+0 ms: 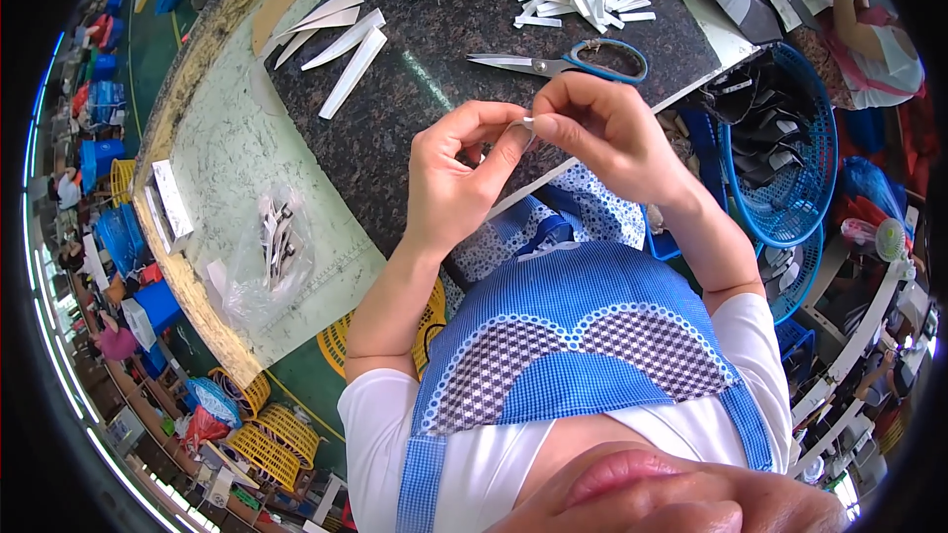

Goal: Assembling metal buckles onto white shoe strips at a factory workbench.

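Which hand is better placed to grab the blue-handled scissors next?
Right, probably. The right hand sits just below the blue-handled steel scissors on the dark stone slab; the left hand is farther. Both pinch a small white strip.

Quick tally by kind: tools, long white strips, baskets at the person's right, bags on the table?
Blue-handled steel scissors: 1
Long pointed white strips: 5
Blue plastic mesh baskets: 2
Clear plastic bag of small metal parts: 1
Total: 9
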The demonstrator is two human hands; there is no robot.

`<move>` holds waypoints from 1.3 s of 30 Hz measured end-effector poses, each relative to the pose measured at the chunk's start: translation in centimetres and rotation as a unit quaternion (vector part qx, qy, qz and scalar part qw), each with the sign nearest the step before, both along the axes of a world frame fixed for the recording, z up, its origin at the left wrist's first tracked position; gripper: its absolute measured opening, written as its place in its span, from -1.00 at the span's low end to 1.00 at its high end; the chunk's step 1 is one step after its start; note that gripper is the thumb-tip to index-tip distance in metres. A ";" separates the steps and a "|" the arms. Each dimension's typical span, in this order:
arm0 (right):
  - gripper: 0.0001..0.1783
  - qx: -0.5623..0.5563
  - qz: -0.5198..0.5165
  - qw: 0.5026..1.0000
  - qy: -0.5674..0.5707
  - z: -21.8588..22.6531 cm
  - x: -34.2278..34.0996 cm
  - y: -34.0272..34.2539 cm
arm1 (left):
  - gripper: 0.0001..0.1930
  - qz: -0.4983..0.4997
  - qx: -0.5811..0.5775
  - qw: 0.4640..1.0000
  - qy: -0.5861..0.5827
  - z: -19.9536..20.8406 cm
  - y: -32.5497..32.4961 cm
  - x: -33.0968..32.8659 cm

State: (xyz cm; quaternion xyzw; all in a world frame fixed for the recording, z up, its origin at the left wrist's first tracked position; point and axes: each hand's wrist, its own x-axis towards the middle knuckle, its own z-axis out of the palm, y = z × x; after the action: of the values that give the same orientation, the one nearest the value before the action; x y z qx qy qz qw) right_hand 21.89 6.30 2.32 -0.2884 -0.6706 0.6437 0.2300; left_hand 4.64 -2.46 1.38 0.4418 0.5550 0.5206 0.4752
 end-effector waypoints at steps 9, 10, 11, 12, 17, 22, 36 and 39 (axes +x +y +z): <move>-0.86 0.167 -0.072 0.983 0.037 -0.5 0.2 -1.4 | -0.95 0.064 0.134 0.988 0.051 -0.9 0.3 1.1; -0.83 0.027 -0.065 0.996 0.052 -0.3 0.3 -1.1 | -0.95 0.020 0.143 0.989 0.033 -1.4 0.3 0.3; -0.83 -0.039 -0.069 0.994 0.077 -0.3 0.2 -0.6 | -0.95 -0.025 0.151 0.988 0.015 -1.7 0.2 -0.2; -0.83 -0.039 -0.071 0.994 0.078 -0.1 0.2 -0.2 | -0.95 -0.027 0.151 0.988 0.017 -1.6 0.1 -0.4; -0.84 0.279 0.043 0.959 -0.028 1.2 0.4 1.0 | -0.86 -0.119 0.085 0.988 0.057 -1.0 -0.5 -0.9; -0.88 0.196 0.022 0.980 -0.025 0.9 0.6 1.2 | -0.44 -0.103 0.001 0.987 -0.122 0.5 -1.1 -1.1; -0.84 0.132 -0.014 0.991 0.006 0.7 -2.0 0.1 | -0.83 -0.006 -0.041 0.995 -0.096 -1.0 -1.3 -2.0; -0.81 0.048 0.016 0.998 -0.026 0.1 -3.5 0.1 | -0.84 0.007 -0.034 0.997 -0.066 -0.8 -2.0 -2.7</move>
State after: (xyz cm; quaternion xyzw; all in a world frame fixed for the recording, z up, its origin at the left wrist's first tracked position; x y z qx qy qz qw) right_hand 18.37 6.37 2.40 -0.2834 -0.7107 0.6067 0.2155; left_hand 1.91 -4.50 0.62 0.3855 0.5430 0.5330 0.5219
